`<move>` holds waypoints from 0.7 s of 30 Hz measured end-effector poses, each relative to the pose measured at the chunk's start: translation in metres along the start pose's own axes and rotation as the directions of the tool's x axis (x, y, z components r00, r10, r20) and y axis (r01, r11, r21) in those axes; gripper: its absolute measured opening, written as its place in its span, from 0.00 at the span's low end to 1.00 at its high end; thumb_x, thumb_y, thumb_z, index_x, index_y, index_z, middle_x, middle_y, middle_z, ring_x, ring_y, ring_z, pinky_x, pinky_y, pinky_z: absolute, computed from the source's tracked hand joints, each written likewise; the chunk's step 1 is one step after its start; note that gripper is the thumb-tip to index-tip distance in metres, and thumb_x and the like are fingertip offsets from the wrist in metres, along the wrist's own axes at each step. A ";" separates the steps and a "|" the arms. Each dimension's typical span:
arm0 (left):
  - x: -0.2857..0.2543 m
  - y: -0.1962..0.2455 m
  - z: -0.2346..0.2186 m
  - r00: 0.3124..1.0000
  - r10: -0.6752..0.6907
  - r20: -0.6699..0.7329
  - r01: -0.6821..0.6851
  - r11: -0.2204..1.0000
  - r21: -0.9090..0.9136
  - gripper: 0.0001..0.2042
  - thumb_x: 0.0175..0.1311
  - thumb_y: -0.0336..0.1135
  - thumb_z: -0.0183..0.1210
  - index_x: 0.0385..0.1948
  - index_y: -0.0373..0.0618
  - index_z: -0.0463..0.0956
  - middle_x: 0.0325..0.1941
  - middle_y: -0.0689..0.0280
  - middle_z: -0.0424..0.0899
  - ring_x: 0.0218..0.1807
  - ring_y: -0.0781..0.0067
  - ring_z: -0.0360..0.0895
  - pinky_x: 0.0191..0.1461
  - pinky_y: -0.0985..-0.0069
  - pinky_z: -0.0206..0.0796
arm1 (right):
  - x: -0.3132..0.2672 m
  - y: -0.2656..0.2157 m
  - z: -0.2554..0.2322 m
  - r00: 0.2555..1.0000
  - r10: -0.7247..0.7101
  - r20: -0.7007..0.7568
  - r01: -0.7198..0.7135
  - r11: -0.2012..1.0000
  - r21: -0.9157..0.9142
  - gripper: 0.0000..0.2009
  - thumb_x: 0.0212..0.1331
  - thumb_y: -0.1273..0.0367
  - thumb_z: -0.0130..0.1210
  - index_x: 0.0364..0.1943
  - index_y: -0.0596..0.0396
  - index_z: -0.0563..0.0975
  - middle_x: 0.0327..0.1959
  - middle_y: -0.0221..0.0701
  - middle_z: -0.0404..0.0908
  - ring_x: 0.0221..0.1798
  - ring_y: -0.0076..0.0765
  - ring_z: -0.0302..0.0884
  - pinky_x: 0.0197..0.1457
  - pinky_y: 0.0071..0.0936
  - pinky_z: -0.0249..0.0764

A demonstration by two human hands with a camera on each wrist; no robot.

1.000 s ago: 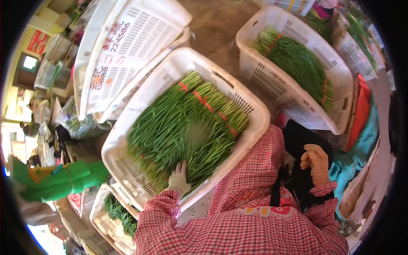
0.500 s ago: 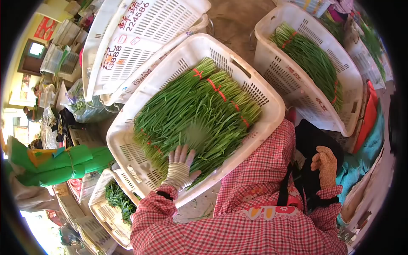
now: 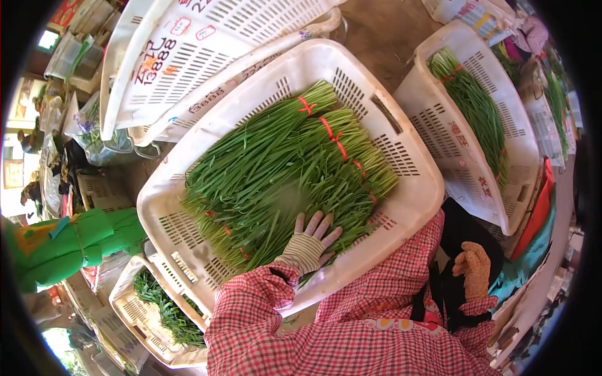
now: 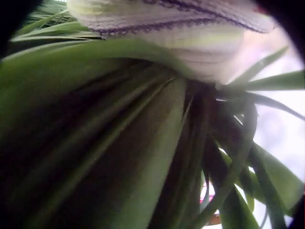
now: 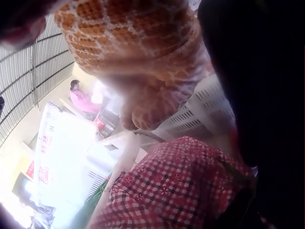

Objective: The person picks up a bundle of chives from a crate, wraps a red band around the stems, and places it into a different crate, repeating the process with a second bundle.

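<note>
Bundles of long green leafy stalks (image 3: 251,156), tied with red bands, lie side by side in a white slotted plastic crate (image 3: 414,182). My left hand (image 3: 307,245), in a pale striped glove, rests palm down with fingers spread on the leaves near the crate's lower edge. In the left wrist view, the pale glove (image 4: 190,43) is against broad green leaves (image 4: 157,157). My right hand (image 3: 473,266), in an orange patterned glove, is held by the lap, away from the stalks, fingers loosely curled around nothing. The right wrist view shows that glove (image 5: 138,62) close up.
A second crate (image 3: 439,131) with banded greens stands at upper right. White crates with red writing (image 3: 207,50) lean at upper left. A smaller crate (image 3: 147,326) with dark leaves sits at lower left, below a green wrapped bundle (image 3: 81,244). A person in pink (image 5: 83,101) is in the background.
My left hand has moved right across the leaves, its fingers spread wider. The head view has shifted closer to the crate. My right hand stays by the lap.
</note>
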State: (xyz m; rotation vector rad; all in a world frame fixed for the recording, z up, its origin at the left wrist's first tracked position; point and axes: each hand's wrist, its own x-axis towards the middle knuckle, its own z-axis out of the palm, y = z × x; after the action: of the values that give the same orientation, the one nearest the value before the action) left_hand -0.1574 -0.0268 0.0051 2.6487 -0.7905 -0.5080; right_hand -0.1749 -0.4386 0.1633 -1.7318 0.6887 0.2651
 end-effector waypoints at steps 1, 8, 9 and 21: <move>0.002 -0.005 0.003 1.000 0.009 0.024 -0.008 1.000 -0.023 0.37 0.54 0.53 0.61 0.68 0.59 0.59 0.75 0.55 0.55 0.75 0.45 0.49 0.71 0.32 0.35 | 0.003 0.000 0.003 1.000 0.018 0.016 -0.018 1.000 -0.010 0.15 0.65 0.61 0.54 0.47 0.57 0.76 0.26 0.31 0.79 0.22 0.25 0.77 0.22 0.21 0.74; 0.008 -0.015 0.023 0.999 0.014 0.050 -0.011 0.999 -0.049 0.37 0.55 0.53 0.60 0.68 0.60 0.58 0.74 0.56 0.55 0.75 0.49 0.50 0.71 0.33 0.38 | 0.027 -0.024 0.045 0.992 0.019 0.126 -0.029 0.997 0.074 0.13 0.66 0.66 0.50 0.48 0.60 0.76 0.26 0.32 0.80 0.23 0.27 0.78 0.25 0.22 0.75; 0.009 -0.013 0.018 0.998 0.009 0.063 -0.007 1.000 -0.028 0.36 0.55 0.52 0.60 0.68 0.59 0.59 0.74 0.55 0.56 0.74 0.49 0.52 0.72 0.35 0.38 | 0.029 -0.026 0.049 0.990 0.012 0.139 -0.023 0.997 0.080 0.13 0.66 0.67 0.50 0.48 0.60 0.76 0.27 0.32 0.80 0.23 0.27 0.78 0.26 0.22 0.76; 0.008 0.026 -0.012 0.991 -0.084 0.102 0.053 0.959 0.277 0.37 0.52 0.55 0.61 0.65 0.50 0.65 0.66 0.51 0.64 0.70 0.43 0.54 0.71 0.32 0.34 | 0.004 -0.003 -0.009 0.962 -0.024 0.273 -0.034 0.978 0.207 0.12 0.68 0.70 0.49 0.51 0.58 0.78 0.33 0.30 0.82 0.33 0.24 0.79 0.36 0.23 0.77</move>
State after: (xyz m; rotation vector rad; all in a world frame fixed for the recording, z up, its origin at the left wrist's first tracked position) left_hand -0.1576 -0.0495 0.0238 2.9324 -0.8598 -0.6109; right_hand -0.1716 -0.4482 0.1667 -1.4574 0.4986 0.4126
